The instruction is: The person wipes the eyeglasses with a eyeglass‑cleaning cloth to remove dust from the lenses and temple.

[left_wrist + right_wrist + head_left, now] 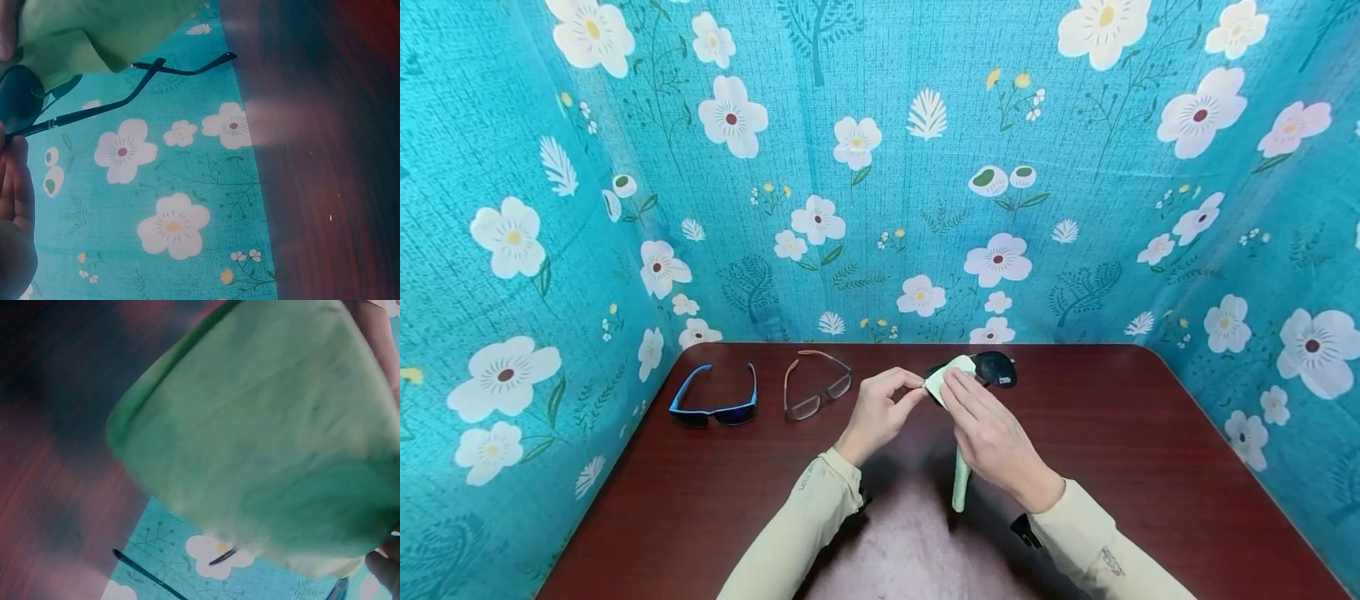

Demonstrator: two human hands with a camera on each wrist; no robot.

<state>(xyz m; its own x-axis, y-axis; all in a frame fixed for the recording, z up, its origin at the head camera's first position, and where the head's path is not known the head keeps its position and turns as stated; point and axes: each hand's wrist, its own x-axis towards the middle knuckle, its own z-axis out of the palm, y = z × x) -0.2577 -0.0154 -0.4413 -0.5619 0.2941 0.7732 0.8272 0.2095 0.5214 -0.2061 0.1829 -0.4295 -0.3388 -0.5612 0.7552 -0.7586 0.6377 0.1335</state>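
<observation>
Dark sunglasses (pixel 997 369) are held up over the far part of the table. My left hand (pixel 877 412) pinches them at one end of the frame, near the hinge. In the left wrist view the dark lens (pixel 20 97) shows below the cloth, and the black temples stretch out unfolded. My right hand (pixel 1000 437) grips a pale green cloth (pixel 961 479) folded over the other lens, its fingers lying along it. One end of the cloth hangs down below the hand. In the right wrist view the cloth hides most of the sunglasses and fingers.
Blue-framed sunglasses (pixel 726 414) rest at the far left of the dark red table (pixel 1105 467), temples open. Beside them lie clear eyeglasses (pixel 840 386) with brownish temples. A turquoise flowered curtain (pixel 880 225) surrounds the back and sides of the table.
</observation>
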